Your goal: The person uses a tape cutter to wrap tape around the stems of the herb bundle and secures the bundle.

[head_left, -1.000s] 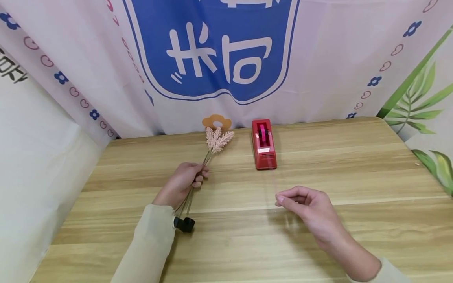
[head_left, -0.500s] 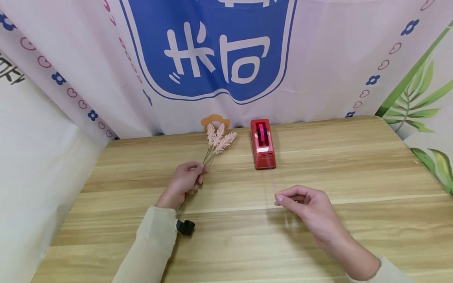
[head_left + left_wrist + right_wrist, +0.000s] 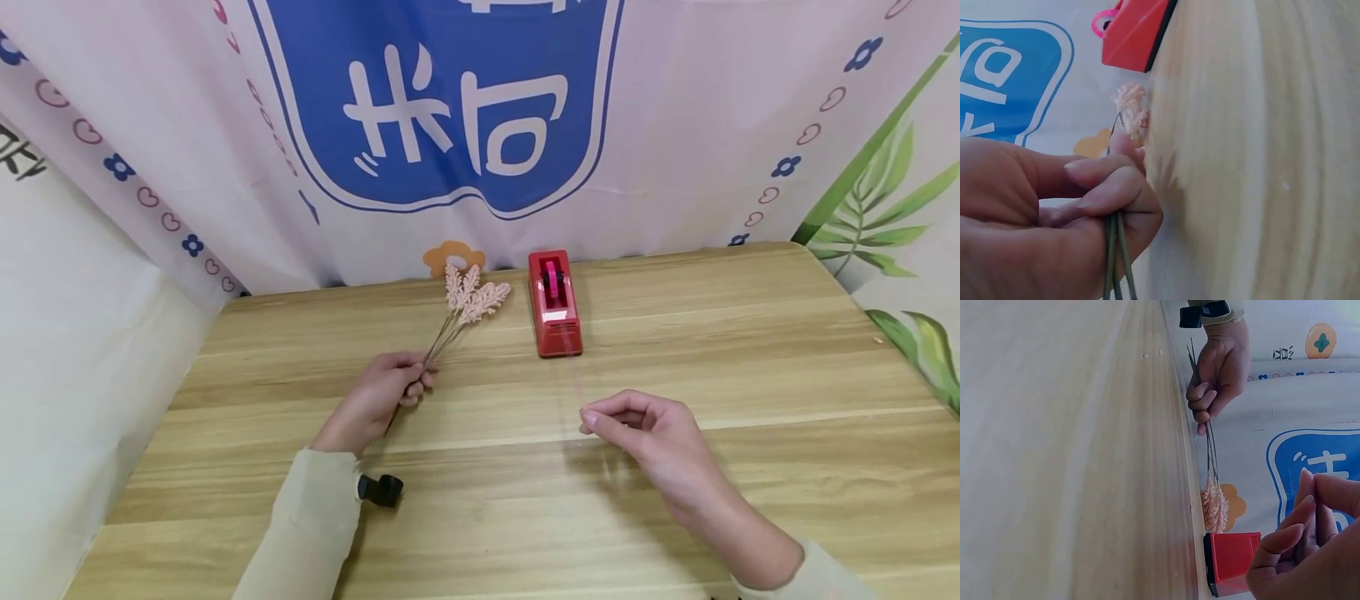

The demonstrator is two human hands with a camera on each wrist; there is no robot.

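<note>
My left hand [image 3: 382,392] grips the thin stems [image 3: 1114,256] of a few pink artificial flowers [image 3: 474,298]. Their fluffy heads lean up and right toward the back of the table, and the stem ends trail below the fist. Right of the flowers stands a red tape dispenser [image 3: 555,308] with a bright pink core. A faint clear strip of tape [image 3: 576,379] runs from its front to my right hand [image 3: 667,450], whose thumb and forefinger pinch the strip's end. In the right wrist view, the flower heads [image 3: 1214,506] appear close beside the dispenser [image 3: 1232,562].
Both hands are over a wood-grain table [image 3: 487,533]. A printed cloth [image 3: 675,142] hangs along its back edge, and a white sheet [image 3: 75,333] borders the left side. A small black camera [image 3: 381,490] is strapped at the left wrist.
The flower heads have shifted slightly right, toward the dispenser, as my left hand changes its hold along the stems. My right hand and the tape have stayed nearly still.
</note>
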